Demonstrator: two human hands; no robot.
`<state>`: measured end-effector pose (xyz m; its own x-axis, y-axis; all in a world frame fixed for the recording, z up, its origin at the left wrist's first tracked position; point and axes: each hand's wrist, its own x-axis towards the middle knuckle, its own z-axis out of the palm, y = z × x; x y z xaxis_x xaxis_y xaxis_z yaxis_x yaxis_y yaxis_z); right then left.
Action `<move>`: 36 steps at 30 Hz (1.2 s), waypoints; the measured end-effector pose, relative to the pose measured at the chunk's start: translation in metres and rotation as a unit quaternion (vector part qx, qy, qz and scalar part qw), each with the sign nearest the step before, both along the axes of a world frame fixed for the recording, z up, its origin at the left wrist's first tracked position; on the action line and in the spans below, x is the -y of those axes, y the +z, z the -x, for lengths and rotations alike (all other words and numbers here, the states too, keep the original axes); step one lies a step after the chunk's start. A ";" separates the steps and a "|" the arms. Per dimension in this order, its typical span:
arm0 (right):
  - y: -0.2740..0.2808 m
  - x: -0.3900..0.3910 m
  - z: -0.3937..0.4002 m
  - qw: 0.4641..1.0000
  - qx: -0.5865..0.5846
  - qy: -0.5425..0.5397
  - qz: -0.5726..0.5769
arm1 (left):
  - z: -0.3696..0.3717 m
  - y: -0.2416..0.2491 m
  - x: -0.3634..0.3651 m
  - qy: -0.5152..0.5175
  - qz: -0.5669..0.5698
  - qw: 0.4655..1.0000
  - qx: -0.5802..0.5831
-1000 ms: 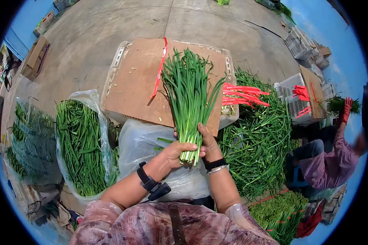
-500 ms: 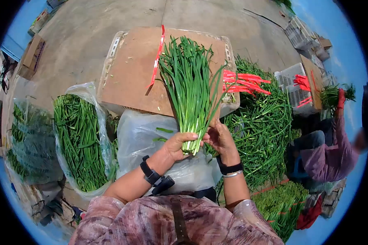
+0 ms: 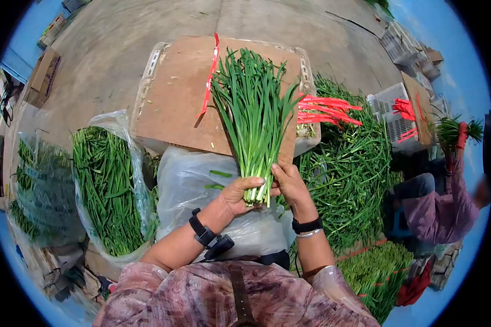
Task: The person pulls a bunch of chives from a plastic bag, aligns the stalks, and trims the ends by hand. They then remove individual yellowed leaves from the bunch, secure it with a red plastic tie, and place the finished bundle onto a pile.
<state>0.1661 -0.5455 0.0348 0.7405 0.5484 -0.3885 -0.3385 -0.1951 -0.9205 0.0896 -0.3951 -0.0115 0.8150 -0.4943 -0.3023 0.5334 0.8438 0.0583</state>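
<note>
A bunch of garlic chives (image 3: 253, 114) lies with its leaves over the brown board (image 3: 169, 103) and its pale cut ends toward me. My left hand (image 3: 239, 197) is closed round the stems near those ends, thumb on top. From the other side my right hand (image 3: 292, 188) grips the same stems, its thumb against their edge and its other fingers partly hidden behind them. Left of the leaves, one red tie strip (image 3: 208, 82) lies across the board. More red strips (image 3: 330, 110) fan out past the board's right edge.
Clear plastic sheeting (image 3: 183, 174) covers my lap area. A plastic bag of chives (image 3: 106, 191) stands left. Loose chives (image 3: 349, 169) are heaped right, with tied bunches (image 3: 379, 272) below. At far right a co-worker (image 3: 439, 210) holds greens beside a white crate (image 3: 387, 111).
My right hand has come in from beside the bunch and closed on its stems. Stray leaves on the right are drawn in closer. The co-worker's raised hand has shifted slightly.
</note>
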 end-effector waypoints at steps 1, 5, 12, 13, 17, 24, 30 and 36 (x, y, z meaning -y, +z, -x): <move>-0.004 0.002 0.000 1.000 0.015 0.004 0.001 | 0.001 -0.002 0.000 0.002 -0.004 1.000 -0.001; -0.009 0.005 0.000 0.999 0.043 0.010 0.018 | 0.002 -0.006 0.001 0.006 -0.020 1.000 -0.008; -0.012 0.020 -0.010 0.983 0.140 0.010 0.117 | -0.002 -0.002 0.002 -0.008 -0.091 0.996 -0.004; -0.014 0.024 -0.014 0.972 0.182 0.011 0.148 | -0.002 -0.001 0.001 -0.009 -0.115 0.993 -0.019; 0.022 0.022 -0.027 0.954 0.246 -0.114 0.127 | -0.001 0.007 0.006 0.004 -0.168 0.985 -0.049; 0.036 -0.017 -0.061 0.980 0.172 -0.057 0.077 | -0.002 -0.004 0.010 0.009 -0.190 0.981 -0.027; 0.027 -0.064 -0.028 0.847 0.464 0.030 0.256 | -0.001 -0.007 0.012 0.038 -0.179 0.983 0.032; 0.034 -0.080 -0.004 0.825 0.481 0.075 0.287 | -0.009 0.024 0.015 0.084 -0.162 0.983 -0.036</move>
<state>0.1701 -0.4656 0.0691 0.7983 0.5916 0.1128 0.5625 -0.6655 -0.4905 0.0989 -0.4101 0.0122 0.8470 -0.2238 -0.4822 0.4016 0.8636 0.3046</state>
